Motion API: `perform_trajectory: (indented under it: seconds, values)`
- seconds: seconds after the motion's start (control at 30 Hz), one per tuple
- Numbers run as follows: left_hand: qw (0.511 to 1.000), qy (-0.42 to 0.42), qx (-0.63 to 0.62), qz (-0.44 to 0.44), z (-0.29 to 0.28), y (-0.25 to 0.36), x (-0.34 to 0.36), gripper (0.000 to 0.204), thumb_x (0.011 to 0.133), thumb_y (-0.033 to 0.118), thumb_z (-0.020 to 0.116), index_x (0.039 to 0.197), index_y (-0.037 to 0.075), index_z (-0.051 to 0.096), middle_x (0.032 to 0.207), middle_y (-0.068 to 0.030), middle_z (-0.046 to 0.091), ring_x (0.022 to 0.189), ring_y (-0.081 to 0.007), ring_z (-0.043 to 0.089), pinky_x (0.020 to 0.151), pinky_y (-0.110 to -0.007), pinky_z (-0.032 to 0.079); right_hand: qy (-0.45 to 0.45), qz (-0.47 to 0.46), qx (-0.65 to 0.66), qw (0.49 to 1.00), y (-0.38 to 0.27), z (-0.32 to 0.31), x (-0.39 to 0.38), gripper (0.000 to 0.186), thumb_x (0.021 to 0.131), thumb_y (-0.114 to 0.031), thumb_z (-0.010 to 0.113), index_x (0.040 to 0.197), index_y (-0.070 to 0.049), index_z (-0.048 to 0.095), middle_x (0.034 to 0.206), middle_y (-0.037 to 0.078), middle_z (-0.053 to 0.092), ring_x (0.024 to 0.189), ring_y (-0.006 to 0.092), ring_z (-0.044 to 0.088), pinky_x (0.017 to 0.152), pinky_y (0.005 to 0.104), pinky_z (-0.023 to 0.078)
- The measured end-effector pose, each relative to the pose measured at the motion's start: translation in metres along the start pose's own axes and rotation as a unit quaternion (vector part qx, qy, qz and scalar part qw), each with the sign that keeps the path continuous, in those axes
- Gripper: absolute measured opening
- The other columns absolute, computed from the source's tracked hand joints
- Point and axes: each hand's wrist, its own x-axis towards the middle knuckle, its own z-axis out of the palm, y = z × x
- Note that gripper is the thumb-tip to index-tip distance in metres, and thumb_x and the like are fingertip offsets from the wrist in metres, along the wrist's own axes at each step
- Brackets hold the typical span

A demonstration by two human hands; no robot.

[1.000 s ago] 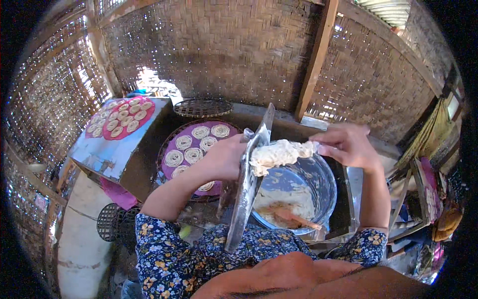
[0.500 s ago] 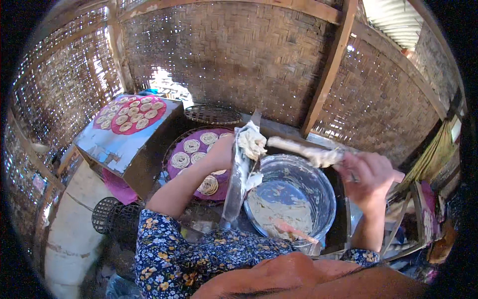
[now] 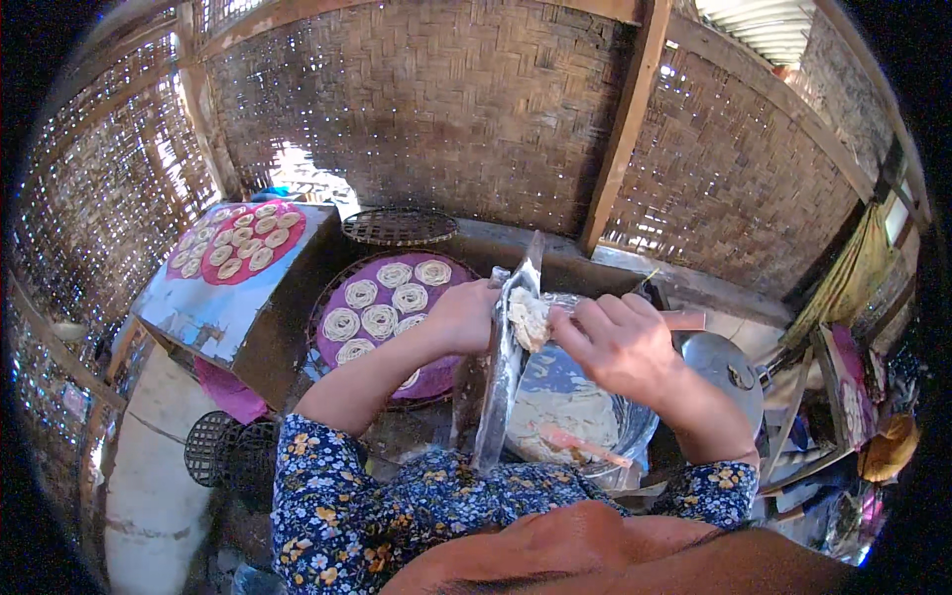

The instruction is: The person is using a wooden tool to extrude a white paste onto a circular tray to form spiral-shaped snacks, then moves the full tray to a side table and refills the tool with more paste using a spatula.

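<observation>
Firstly, at far left of the work, pale, flat coiled strands [image 3: 369,321] lie spread across a round purple cloth [image 3: 385,295], and the left forearm passes over its near right edge, so that elbow is best kept high. Beside the cloth, the left hand [image 3: 468,315] sits against the left face of a long, narrow, white-smeared grey board [image 3: 499,387]; its fingertips are hidden, so I cannot tell what they close on, but steadying the board there seems the key to good pressure. The soft, sticky, off-white dough [image 3: 529,318] clings to the board's right face, nearer its far end. Next comes the right hand [image 3: 620,337], curled tightly around a reddish-brown stick [image 3: 686,320] and touching the dough at its thumb side. A firm push square to the board, then a slow scrape, should leave least behind. Working above the round bluish-grey basin [image 3: 647,436] is sensible, since drips can fall inside its rim, clear of the pinkish flat spatula [image 3: 590,446] leaning toward its near right edge.
</observation>
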Motion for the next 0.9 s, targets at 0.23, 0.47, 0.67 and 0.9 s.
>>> perform_trajectory:
  seconds: [0.23, 0.47, 0.67, 0.9]
  values:
    - [0.967, 0.082, -0.237, 0.053, 0.007, -0.066, 0.011, 0.036, 0.063, 0.010, 0.067, 0.097, 0.007, 0.056, 0.085, -0.0054, 0.059, 0.079, -0.0191, 0.057, 0.071, -0.028, 0.045, 0.123, 0.246, 0.092, 0.957, 0.038, -0.006, -0.034, 0.020, 0.061, -0.015, 0.069, 0.077, -0.008, 0.058, 0.064, 0.007, 0.056, 0.056, 0.0234, 0.056, 0.049, 0.0333, 0.043]
    - [0.866, 0.015, -0.498, 0.053, 0.001, -0.072, 0.017, 0.031, 0.069, 0.018, 0.063, 0.096, 0.007, 0.056, 0.093, -0.0050, 0.058, 0.082, -0.0199, 0.057, 0.074, -0.030, 0.045, 0.071, 0.255, 0.255, 0.930, 0.030, 0.010, -0.035, 0.019, 0.067, -0.017, 0.068, 0.077, -0.004, 0.059, 0.065, 0.010, 0.057, 0.057, 0.0251, 0.055, 0.052, 0.0322, 0.043]
    - [0.992, 0.107, -0.029, 0.053, -0.010, -0.011, 0.002, 0.044, 0.064, 0.037, 0.063, 0.101, 0.015, 0.057, 0.098, -0.0141, 0.056, 0.087, -0.0309, 0.055, 0.075, -0.037, 0.045, -0.018, 0.211, 0.276, 0.938, 0.057, -0.022, -0.023, 0.019, 0.074, -0.024, 0.061, 0.074, -0.005, 0.059, 0.064, 0.012, 0.057, 0.060, 0.0299, 0.057, 0.053, 0.0354, 0.045]
    - [0.993, 0.119, -0.009, 0.021, 0.003, 0.010, -0.001, 0.043, 0.063, 0.033, 0.064, 0.101, 0.015, 0.058, 0.098, -0.0147, 0.055, 0.087, -0.0304, 0.055, 0.077, -0.037, 0.045, -0.290, 0.199, 0.174, 0.920, 0.050, -0.042, 0.026, 0.025, 0.074, -0.031, 0.054, 0.070, -0.007, 0.058, 0.059, 0.015, 0.056, 0.061, 0.0336, 0.056, 0.054, 0.0433, 0.043]
